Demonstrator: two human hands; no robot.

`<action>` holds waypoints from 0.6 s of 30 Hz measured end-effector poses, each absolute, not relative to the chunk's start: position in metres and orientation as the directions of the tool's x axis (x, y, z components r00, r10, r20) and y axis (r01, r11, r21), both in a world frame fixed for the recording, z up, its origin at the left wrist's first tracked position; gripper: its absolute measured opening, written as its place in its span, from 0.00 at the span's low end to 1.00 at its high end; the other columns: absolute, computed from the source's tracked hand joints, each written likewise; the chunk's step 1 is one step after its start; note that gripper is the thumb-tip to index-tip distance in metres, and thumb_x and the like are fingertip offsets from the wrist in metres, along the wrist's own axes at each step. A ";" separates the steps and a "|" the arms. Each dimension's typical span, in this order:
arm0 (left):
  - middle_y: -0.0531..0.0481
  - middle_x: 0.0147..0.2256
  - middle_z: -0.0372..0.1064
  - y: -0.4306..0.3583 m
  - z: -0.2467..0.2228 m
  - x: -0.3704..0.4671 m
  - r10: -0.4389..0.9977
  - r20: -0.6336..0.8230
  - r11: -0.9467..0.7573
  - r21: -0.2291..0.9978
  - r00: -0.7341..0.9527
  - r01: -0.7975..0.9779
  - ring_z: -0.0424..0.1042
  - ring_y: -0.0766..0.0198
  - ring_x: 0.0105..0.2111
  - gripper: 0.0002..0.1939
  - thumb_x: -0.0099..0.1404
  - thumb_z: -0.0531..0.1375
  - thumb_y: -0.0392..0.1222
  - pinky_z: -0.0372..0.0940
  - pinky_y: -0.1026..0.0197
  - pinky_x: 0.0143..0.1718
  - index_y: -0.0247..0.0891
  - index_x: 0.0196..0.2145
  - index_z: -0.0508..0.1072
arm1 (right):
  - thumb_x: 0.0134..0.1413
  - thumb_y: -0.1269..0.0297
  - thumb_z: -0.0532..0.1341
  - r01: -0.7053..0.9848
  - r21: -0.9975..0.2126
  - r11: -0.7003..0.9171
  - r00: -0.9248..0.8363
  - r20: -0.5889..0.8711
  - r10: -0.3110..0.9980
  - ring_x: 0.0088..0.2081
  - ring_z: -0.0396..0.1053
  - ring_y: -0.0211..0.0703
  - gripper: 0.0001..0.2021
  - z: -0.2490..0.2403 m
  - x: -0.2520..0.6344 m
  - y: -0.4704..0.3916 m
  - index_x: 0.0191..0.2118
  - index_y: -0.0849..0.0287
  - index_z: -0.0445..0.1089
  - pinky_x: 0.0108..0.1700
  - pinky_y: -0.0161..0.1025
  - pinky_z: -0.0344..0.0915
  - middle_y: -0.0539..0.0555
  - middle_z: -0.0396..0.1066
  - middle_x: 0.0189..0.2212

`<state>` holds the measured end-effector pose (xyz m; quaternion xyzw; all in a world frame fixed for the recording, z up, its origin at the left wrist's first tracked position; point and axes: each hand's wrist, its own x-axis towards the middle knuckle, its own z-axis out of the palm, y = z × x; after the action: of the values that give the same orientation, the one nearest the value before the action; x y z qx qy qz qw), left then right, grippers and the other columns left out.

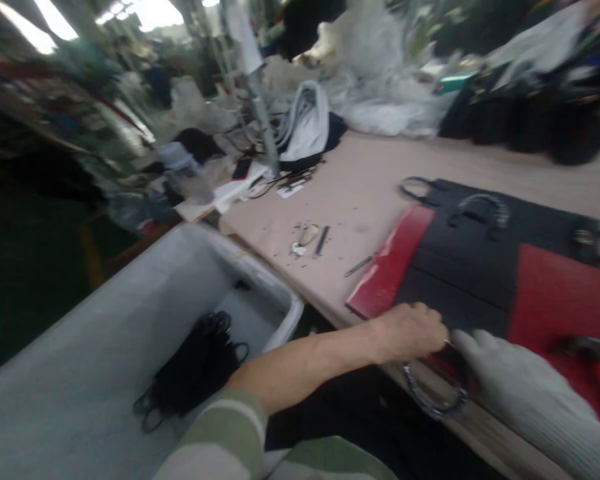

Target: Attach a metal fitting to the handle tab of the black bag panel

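My bare left hand (413,331) is closed at the table's front edge, its fingers on a small black bag piece (453,360) with a curved handle (437,400) hanging below it. From the right, my right hand (500,370), in a pale knitted glove, meets the same piece with its fingers against it; blur hides the exact grip. Just beyond both hands lie flat black bag panels (460,273) with curved handles, one of them a dark arched handle (483,208). Red sheets (565,287) lie under and beside the panels.
A grey plastic tub (125,313) at left holds a black bundle with rings (195,367). On the table (365,173) are a dark strip (323,240), a thin tool (359,266) and scraps. Behind stand a metal post (263,120), clear plastic wrap (380,100) and black goods (530,120).
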<state>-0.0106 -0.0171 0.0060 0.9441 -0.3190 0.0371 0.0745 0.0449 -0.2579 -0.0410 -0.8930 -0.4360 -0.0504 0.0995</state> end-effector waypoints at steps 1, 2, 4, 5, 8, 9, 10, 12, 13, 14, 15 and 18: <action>0.36 0.40 0.71 -0.012 0.004 -0.016 -0.571 0.103 -0.803 0.135 0.814 -0.580 0.73 0.51 0.40 0.13 0.73 0.50 0.30 0.69 0.56 0.33 0.30 0.43 0.74 | 0.57 0.76 0.57 0.792 -0.023 -0.610 0.610 0.073 0.789 0.30 0.69 0.49 0.13 -0.025 0.033 -0.244 0.41 0.54 0.75 0.31 0.46 0.58 0.62 0.73 0.35; 0.37 0.39 0.71 -0.005 0.000 -0.020 -0.554 0.088 -0.814 0.153 0.828 -0.561 0.72 0.51 0.39 0.11 0.72 0.52 0.31 0.69 0.55 0.33 0.30 0.43 0.74 | 0.57 0.77 0.57 0.772 0.056 -0.633 0.634 0.003 0.773 0.32 0.69 0.51 0.12 -0.012 0.023 -0.230 0.39 0.56 0.74 0.32 0.46 0.59 0.61 0.72 0.35; 0.40 0.40 0.72 0.009 -0.012 -0.023 -0.535 0.104 -0.813 0.208 0.839 -0.544 0.72 0.52 0.41 0.09 0.69 0.55 0.28 0.71 0.55 0.37 0.33 0.41 0.74 | 0.59 0.77 0.58 0.744 0.082 -0.663 0.668 -0.077 0.740 0.34 0.68 0.51 0.10 0.002 0.013 -0.209 0.39 0.58 0.73 0.35 0.45 0.61 0.59 0.71 0.35; 0.42 0.40 0.73 0.017 -0.020 -0.022 -0.533 0.129 -0.797 0.252 0.836 -0.548 0.72 0.53 0.41 0.10 0.67 0.55 0.26 0.71 0.55 0.38 0.34 0.40 0.74 | 0.58 0.78 0.58 0.723 0.052 -0.689 0.691 -0.070 0.720 0.34 0.68 0.51 0.09 0.005 0.011 -0.205 0.38 0.59 0.73 0.35 0.44 0.62 0.60 0.71 0.35; 0.46 0.42 0.74 0.036 -0.040 -0.012 -0.580 0.272 -0.657 0.400 0.768 -0.639 0.73 0.59 0.44 0.15 0.66 0.53 0.22 0.71 0.59 0.44 0.37 0.40 0.76 | 0.55 0.79 0.58 0.712 -0.087 -0.697 0.699 -0.001 0.715 0.37 0.68 0.50 0.10 0.000 0.011 -0.216 0.35 0.59 0.73 0.40 0.44 0.65 0.58 0.72 0.36; 0.46 0.42 0.75 0.041 -0.044 -0.010 -0.596 0.323 -0.595 0.437 0.735 -0.675 0.73 0.61 0.44 0.16 0.66 0.53 0.22 0.71 0.61 0.45 0.37 0.39 0.76 | 0.54 0.80 0.58 0.727 -0.156 -0.669 0.681 0.041 0.731 0.39 0.68 0.49 0.11 -0.004 0.011 -0.223 0.35 0.58 0.73 0.43 0.45 0.66 0.57 0.72 0.37; 0.46 0.41 0.75 0.044 -0.048 -0.010 -0.608 0.369 -0.535 0.463 0.703 -0.707 0.74 0.61 0.44 0.17 0.66 0.52 0.22 0.71 0.61 0.45 0.37 0.38 0.77 | 0.53 0.80 0.57 0.743 -0.218 -0.633 0.661 0.086 0.746 0.40 0.68 0.48 0.11 -0.009 0.009 -0.231 0.34 0.58 0.73 0.47 0.46 0.67 0.56 0.73 0.38; 0.46 0.39 0.75 0.048 -0.052 -0.011 -0.610 0.438 -0.454 0.489 0.660 -0.744 0.75 0.61 0.44 0.16 0.65 0.52 0.22 0.73 0.61 0.45 0.37 0.34 0.77 | 0.52 0.81 0.55 0.764 -0.336 -0.550 0.629 0.202 0.751 0.40 0.70 0.45 0.12 -0.019 0.006 -0.242 0.33 0.58 0.72 0.56 0.51 0.66 0.54 0.73 0.38; 0.46 0.39 0.76 0.048 -0.053 -0.012 -0.599 0.467 -0.435 0.491 0.650 -0.755 0.75 0.61 0.44 0.16 0.65 0.52 0.23 0.74 0.61 0.45 0.37 0.32 0.76 | 0.52 0.81 0.54 0.765 -0.381 -0.519 0.626 0.257 0.736 0.40 0.71 0.44 0.13 -0.023 0.004 -0.246 0.33 0.57 0.71 0.60 0.54 0.64 0.54 0.73 0.38; 0.45 0.40 0.76 0.047 -0.055 -0.014 -0.581 0.498 -0.429 0.484 0.643 -0.763 0.76 0.61 0.45 0.16 0.65 0.52 0.23 0.74 0.60 0.47 0.37 0.32 0.76 | 0.52 0.81 0.53 0.765 -0.411 -0.496 0.628 0.301 0.718 0.41 0.72 0.43 0.13 -0.027 0.002 -0.248 0.32 0.57 0.71 0.63 0.56 0.62 0.53 0.74 0.38; 0.45 0.41 0.77 0.046 -0.056 -0.016 -0.556 0.530 -0.437 0.469 0.640 -0.768 0.77 0.60 0.46 0.16 0.65 0.52 0.23 0.75 0.59 0.49 0.37 0.33 0.77 | 0.53 0.81 0.53 0.765 -0.444 -0.466 0.627 0.354 0.694 0.42 0.72 0.43 0.14 -0.030 0.000 -0.249 0.33 0.56 0.71 0.65 0.58 0.61 0.53 0.74 0.39; 0.43 0.45 0.79 0.043 -0.059 -0.020 -0.490 0.605 -0.486 0.409 0.628 -0.773 0.77 0.59 0.49 0.19 0.67 0.50 0.23 0.75 0.55 0.54 0.37 0.41 0.78 | 0.58 0.80 0.51 0.736 -0.525 -0.426 0.665 0.443 0.602 0.47 0.74 0.45 0.16 -0.035 -0.010 -0.249 0.38 0.54 0.73 0.65 0.60 0.63 0.54 0.76 0.43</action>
<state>-0.0205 0.0426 -0.0591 0.8362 -0.3776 0.2086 0.3385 -0.0101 -0.2488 -0.0353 -0.8392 -0.3986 -0.0942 0.3578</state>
